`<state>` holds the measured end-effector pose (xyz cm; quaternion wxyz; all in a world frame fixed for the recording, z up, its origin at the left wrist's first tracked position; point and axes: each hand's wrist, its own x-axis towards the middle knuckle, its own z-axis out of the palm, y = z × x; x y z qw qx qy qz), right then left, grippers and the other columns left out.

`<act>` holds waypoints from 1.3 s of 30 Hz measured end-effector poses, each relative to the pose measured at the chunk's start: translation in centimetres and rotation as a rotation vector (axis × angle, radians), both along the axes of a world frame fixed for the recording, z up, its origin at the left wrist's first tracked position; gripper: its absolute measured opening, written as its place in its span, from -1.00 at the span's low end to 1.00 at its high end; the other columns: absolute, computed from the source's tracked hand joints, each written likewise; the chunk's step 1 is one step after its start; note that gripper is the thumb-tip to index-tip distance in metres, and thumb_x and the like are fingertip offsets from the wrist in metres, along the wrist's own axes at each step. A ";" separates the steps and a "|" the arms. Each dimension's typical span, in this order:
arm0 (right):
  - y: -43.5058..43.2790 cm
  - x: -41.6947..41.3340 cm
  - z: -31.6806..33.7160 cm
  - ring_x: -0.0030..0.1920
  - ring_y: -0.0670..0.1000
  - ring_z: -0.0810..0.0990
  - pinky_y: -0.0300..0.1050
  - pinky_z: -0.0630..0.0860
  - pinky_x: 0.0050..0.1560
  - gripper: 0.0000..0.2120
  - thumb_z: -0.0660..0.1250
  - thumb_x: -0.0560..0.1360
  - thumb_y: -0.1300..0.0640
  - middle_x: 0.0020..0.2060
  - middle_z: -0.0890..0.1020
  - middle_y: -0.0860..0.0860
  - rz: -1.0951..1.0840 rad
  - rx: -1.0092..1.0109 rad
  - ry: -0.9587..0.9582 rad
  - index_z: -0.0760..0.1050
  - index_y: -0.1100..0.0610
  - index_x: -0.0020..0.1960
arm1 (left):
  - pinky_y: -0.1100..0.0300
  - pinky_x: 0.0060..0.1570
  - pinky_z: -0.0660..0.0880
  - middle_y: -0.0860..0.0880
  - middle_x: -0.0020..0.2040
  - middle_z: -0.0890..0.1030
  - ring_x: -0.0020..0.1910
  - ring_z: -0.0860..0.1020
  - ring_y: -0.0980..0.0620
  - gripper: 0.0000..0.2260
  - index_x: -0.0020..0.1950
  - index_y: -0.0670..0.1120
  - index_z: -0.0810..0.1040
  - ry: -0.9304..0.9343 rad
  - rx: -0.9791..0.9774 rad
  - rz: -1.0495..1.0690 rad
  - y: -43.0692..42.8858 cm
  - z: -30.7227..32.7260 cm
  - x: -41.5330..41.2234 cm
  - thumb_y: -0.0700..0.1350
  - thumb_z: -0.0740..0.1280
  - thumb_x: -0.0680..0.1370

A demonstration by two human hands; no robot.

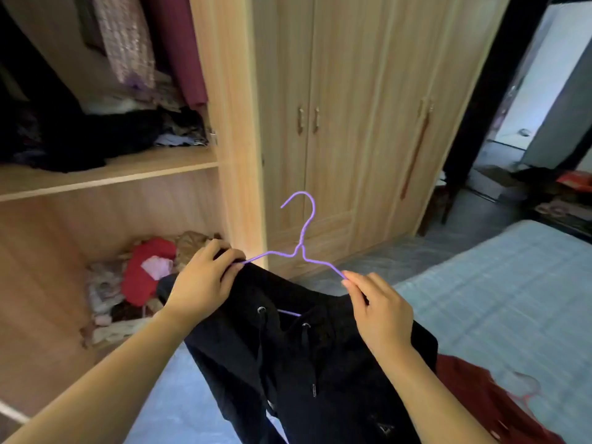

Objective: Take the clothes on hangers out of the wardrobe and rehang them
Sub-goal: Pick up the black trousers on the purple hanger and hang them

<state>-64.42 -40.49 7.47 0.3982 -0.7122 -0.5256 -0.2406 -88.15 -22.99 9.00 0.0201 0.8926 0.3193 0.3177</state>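
A thin purple wire hanger stands upright in front of me, its hook pointing up. Black drawstring trousers hang from it, draped over the lower bar. My left hand grips the black cloth together with the hanger's left shoulder. My right hand pinches the hanger's right shoulder between thumb and fingers. The open wardrobe is at the left, with a maroon garment and a sequinned one hanging inside.
Piles of clothes lie on the wardrobe shelf and on its floor. Closed wardrobe doors stand ahead. A bed with a light blue cover is at the right, a dark red garment on it. A doorway opens far right.
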 end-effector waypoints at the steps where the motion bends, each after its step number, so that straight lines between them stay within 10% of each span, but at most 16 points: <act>1: 2.1 -2.2 0.7 -0.48 0.01 0.47 -0.29 0.19 -0.52 -0.64 0.11 0.56 -0.12 -0.39 0.53 -0.07 0.015 0.014 -0.022 0.65 0.00 -0.04 | 0.05 -0.04 0.48 0.00 0.01 0.48 -0.04 0.51 -0.07 -0.68 0.09 -0.03 0.57 -0.024 0.009 0.050 1.2 0.6 -2.7 0.08 0.10 0.58; 11: 19.3 -18.7 4.8 -0.41 0.10 0.56 -0.19 0.36 -0.54 -0.72 0.17 0.52 0.00 -0.31 0.60 -0.02 0.174 0.117 -0.114 0.64 0.05 -0.04 | 0.09 -0.20 0.49 -0.04 -0.01 0.49 -0.12 0.50 -0.09 -0.75 0.01 -0.08 0.57 -0.122 0.211 0.408 10.4 5.6 -22.4 0.02 0.17 0.56; 25: 44.2 -23.2 16.6 -0.30 -0.06 0.56 -0.29 0.32 -0.48 -0.71 0.15 0.51 -0.07 -0.18 0.62 -0.13 0.512 0.215 -0.064 0.61 0.01 -0.02 | 0.05 -0.37 0.43 -0.03 -0.13 0.48 -0.22 0.47 -0.08 -0.70 0.00 -0.03 0.54 -0.136 0.445 0.615 31.1 15.5 -27.6 0.06 0.07 0.58; 39: 67.3 -16.9 33.9 0.17 -0.34 0.38 -0.48 0.28 0.14 -0.57 0.32 0.51 0.10 0.14 0.40 -0.32 0.884 0.097 -0.187 0.32 -0.20 0.31 | -0.05 -0.33 0.48 0.00 -0.15 0.46 -0.19 0.47 -0.08 -0.85 -0.01 -0.07 0.58 -0.412 0.624 0.696 52.3 30.4 -26.7 -0.06 0.25 0.58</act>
